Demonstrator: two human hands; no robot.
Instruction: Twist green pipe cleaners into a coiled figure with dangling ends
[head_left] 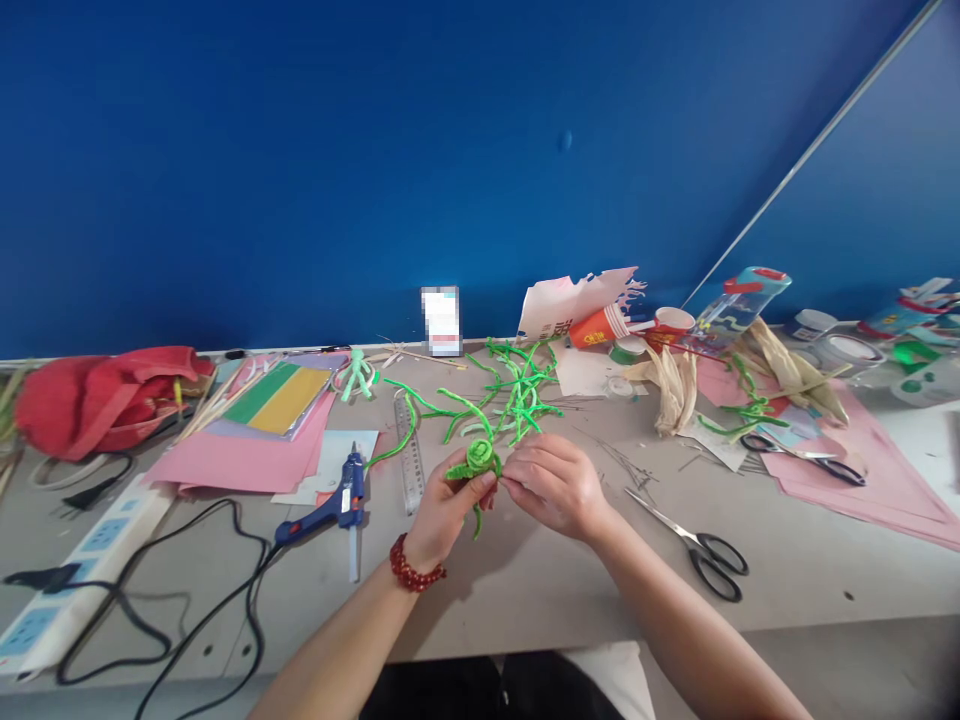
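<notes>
A green pipe cleaner [479, 457], coiled into a rosette with loose ends, sits in my left hand [451, 505], whose fingers are closed on it. A red bead bracelet [412, 568] circles that wrist. Just right of the coil, my right hand [556, 483] pinches at the edge of the same green piece; its fingertips partly hide what they grip. Beyond both hands lies a tangled heap of green pipe cleaners [525, 385] on the grey table [525, 590].
At left lie a blue glue gun [349, 495], its cable, a power strip [90, 570], pink paper [225, 455] and a red bag [97, 400]. A ruler [409, 460] lies behind my left hand. Black-handled scissors [701, 550] rest at right, near dried husks [673, 390] and paper cups [600, 328].
</notes>
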